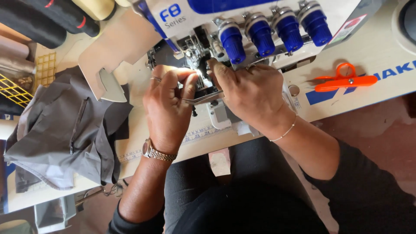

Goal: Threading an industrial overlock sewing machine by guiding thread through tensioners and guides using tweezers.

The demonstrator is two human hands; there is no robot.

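Spanning the upper frame, the table (pixel 381 47) carried the sewing machine (pixel 242 26) at its centre, with the near table edge running diagonally from lower left to upper right. Grey fabric (pixel 65 130) lay heaped on the left part of the table, its folds overhanging the near edge; it was well apart from both hands. Four blue knobs (pixel 275 32) stood in a row along the machine front, just above the right hand.

The left hand (pixel 167 108) sat at the needle area (pixel 199 73), fingers curled together, thumb and forefinger pinched close at the needle; what they gripped could not be told. The right hand (pixel 249 93) was closed around metal tweezers (pixel 203 98), whose tips pointed left and met the left fingers just below the needle area. A wristwatch (pixel 157 153) circled the left wrist; a thin bracelet (pixel 284 132) circled the right.

Orange snips (pixel 344 80) lay on bare tabletop to the right, well apart from the right hand, with open surface between them. A measuring tape strip (pixel 199 134) ran along the near edge beneath the wrists.
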